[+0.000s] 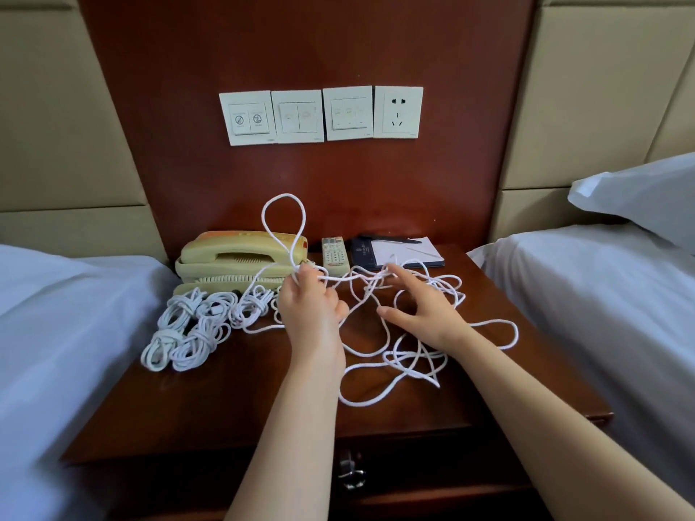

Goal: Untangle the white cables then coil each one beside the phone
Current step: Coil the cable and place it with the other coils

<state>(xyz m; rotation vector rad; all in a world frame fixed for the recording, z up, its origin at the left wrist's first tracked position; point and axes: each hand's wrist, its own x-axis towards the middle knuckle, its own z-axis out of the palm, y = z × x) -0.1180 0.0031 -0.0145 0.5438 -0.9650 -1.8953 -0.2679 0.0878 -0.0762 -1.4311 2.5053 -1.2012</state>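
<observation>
Untangling is under way. Right of the phone (240, 257), a loose white cable (376, 396) lies snarled. Its raised loop is pinched in the curled fingers of the left hand (312, 302); the fingers of the right hand (425, 310) are spread over a strand. Crossings probably must be pulled free before coiling.

I am working from one view only: a wide-angle camera worn on the head, facing forward and tilting down at the nightstand (225, 400). It is sitting close, just in front of and above the nightstand, and is taking in the wood panel (301, 50) behind it and a bed (601, 295) on either side of it.
</observation>
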